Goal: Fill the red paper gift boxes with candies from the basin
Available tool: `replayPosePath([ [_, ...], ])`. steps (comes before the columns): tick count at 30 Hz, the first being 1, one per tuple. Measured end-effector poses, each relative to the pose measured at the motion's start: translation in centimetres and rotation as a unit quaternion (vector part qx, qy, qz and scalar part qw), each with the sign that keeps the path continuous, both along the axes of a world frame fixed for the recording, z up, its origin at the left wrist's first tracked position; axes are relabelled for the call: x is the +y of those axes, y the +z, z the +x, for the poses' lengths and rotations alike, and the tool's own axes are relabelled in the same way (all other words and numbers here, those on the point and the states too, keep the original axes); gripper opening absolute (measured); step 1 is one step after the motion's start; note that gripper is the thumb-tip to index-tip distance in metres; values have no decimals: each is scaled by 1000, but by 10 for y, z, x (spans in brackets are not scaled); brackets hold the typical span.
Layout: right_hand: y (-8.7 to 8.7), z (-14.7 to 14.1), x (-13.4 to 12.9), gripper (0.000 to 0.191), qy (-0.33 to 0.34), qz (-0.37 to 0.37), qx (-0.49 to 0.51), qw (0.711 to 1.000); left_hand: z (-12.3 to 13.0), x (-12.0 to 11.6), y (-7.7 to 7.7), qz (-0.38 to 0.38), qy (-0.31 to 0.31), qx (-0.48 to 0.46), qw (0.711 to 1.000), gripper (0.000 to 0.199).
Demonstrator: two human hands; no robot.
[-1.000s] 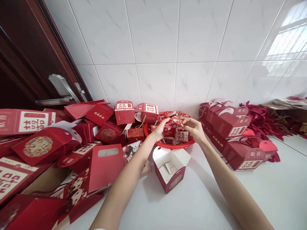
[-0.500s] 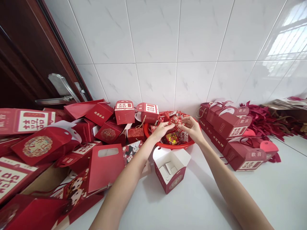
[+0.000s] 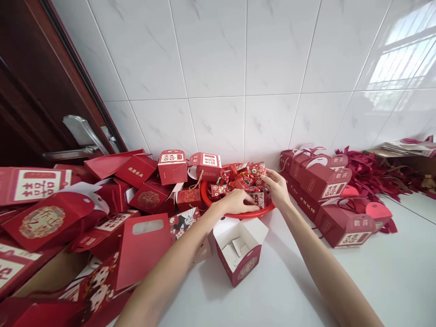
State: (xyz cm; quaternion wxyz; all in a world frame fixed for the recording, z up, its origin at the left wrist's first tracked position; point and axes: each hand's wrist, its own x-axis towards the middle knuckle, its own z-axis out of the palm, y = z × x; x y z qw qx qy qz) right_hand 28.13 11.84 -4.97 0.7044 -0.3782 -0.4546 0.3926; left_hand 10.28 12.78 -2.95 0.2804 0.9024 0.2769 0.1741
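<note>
One packet (image 3: 257,169), right hand (image 3: 277,186) pinching; left hand (image 3: 238,202) curled

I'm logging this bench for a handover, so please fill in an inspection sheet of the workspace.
Surface: white worktop, pale and smooth-looking.
Job's things: red basin of wrapped packets; in front of it, an open box, white flaps showing inside.
Clutter: jumbled red boxes at left; stacked boxes and dark red ribbons at right.
Hands: left hand reaches into the basin, its grip unclear; right hand pinches a red packet.
Cables: nothing seen.
Surroundings: tiled wall behind; dark door with metal handle at left.
</note>
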Motion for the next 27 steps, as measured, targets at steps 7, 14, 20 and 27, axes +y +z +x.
replayPosePath([
  [7, 1, -1, 0, 31, -21, -9, 10, 1000, 7, 8, 4, 12, -30, 95, 995, 22],
  [14, 1, -1, 0, 27, -38, -17, 29, 999, 5, 13, -2, -54, 26, 17, 998, 21],
  [20, 3, -3, -1, 29, -28, -28, 40, 998, -5, 29, -7, -49, 139, -116, 982, 31],
  [27, 8, -7, -5, 34, -21, -35, 42, 998, -8, 40, 2, 34, 250, -205, 946, 24],
])
